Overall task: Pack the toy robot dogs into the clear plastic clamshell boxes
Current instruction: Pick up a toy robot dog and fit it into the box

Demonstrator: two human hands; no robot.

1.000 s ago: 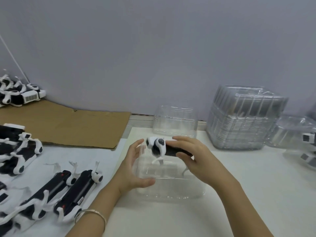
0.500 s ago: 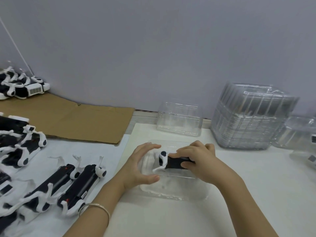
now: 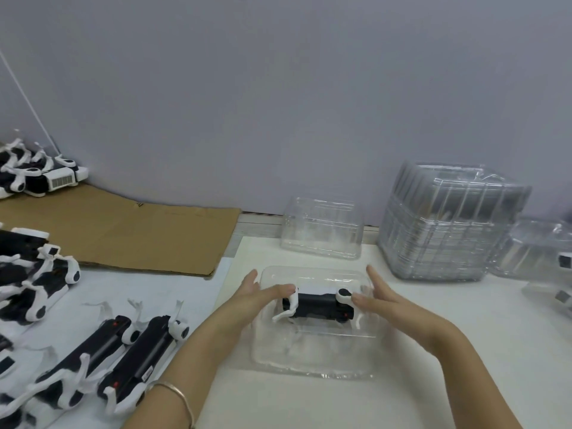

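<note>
At the middle of the white table (image 3: 448,382) a clear clamshell box (image 3: 312,371) lies open, and one toy robot dog (image 3: 318,305) sits inside its outline, in the far part, black body running left to right with a white leg bent at the left end and a round white joint at the right end. Whether the dog rests on the bottom cannot be told through the clear plastic. Both hands flank it. The left hand (image 3: 260,292) reaches in from the left; its grip is spread, fingers nearly straight, the tips touching the dog's left end. The right hand (image 3: 383,301) comes from the right, its grip likewise spread, fingers straight and side by side, the tips against the white joint and the thumb raised clear of the box. A thin bangle (image 3: 176,394) circles the left wrist. Behind the open box, close to the grey wall (image 3: 278,103), stands a single empty box (image 3: 322,232), and to its right a tall stack of nested boxes (image 3: 448,224). More clear packs (image 3: 538,246) stand at the right edge, blurred. To the left lie other toy dogs (image 3: 136,357) in a row, more of them further left and a small cluster in the back corner. A flat cardboard sheet (image 3: 123,233) lies between that cluster and the row.
</note>
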